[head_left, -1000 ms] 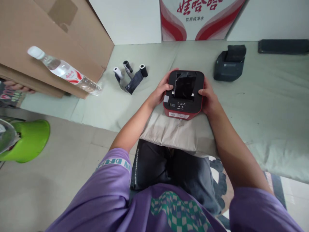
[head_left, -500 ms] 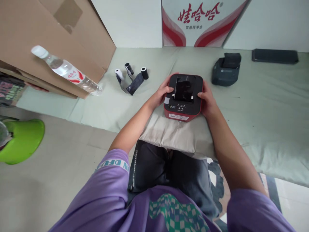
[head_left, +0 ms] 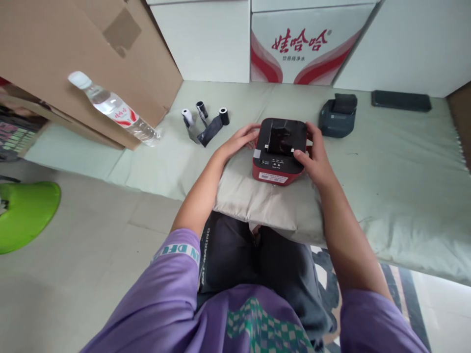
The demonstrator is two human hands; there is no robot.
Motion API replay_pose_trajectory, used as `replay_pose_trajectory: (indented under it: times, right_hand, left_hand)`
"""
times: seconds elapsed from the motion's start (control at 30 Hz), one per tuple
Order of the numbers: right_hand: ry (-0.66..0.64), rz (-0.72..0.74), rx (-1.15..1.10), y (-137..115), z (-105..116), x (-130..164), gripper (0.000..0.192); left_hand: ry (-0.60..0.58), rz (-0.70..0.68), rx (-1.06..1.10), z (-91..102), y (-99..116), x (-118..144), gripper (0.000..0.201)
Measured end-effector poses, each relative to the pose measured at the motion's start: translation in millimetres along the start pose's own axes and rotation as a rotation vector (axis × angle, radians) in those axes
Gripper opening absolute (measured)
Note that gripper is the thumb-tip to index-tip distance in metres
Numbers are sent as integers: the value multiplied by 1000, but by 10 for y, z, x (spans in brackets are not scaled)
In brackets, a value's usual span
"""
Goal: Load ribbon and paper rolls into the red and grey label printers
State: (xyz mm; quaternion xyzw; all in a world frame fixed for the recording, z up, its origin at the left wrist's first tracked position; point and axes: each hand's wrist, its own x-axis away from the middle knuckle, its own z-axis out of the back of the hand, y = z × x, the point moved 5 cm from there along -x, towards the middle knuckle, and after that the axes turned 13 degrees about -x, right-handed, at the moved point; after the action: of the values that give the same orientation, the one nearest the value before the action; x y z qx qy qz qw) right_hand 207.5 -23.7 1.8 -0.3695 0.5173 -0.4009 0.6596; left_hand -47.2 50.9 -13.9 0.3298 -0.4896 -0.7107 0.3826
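Two bare hands flank a squarish red plastic machine with a black top (head_left: 285, 159), set at the near middle of a pale green cloth surface (head_left: 390, 166). The right hand (head_left: 315, 156) pinches the machine's right edge, thumb on top, fingers along the side; the left hand (head_left: 241, 139) has its fingers close together at the left side, their grip impossible to tell. A glossy black strip (head_left: 280, 139) covers part of the top. Left are small rolls joined by dark ribbon (head_left: 211, 132), then a clear plastic bottle with a red-and-white label (head_left: 119, 115). Right sits a dark, boxy plastic device (head_left: 336, 122); farther right, a flat black case (head_left: 401, 100).
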Motion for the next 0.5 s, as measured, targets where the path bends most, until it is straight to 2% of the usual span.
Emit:
replay_pose_trajectory:
  times: [0.17, 0.33, 0.4, 0.5]
  right_hand:
    - [-136, 39, 24, -49, 71, -28, 126]
    - [-316, 52, 14, -151, 69, 45, 151]
    - [-340, 67, 41, -208, 34, 81, 158]
    - [-299, 74, 46, -306, -26, 101, 159]
  left_hand:
    - [-140, 71, 26, -25, 16, 80, 84]
    - [-253, 31, -14, 19, 22, 57, 109]
    - [-282, -1, -34, 4, 25, 40, 124]
    - [-293, -45, -38, -42, 60, 78, 145]
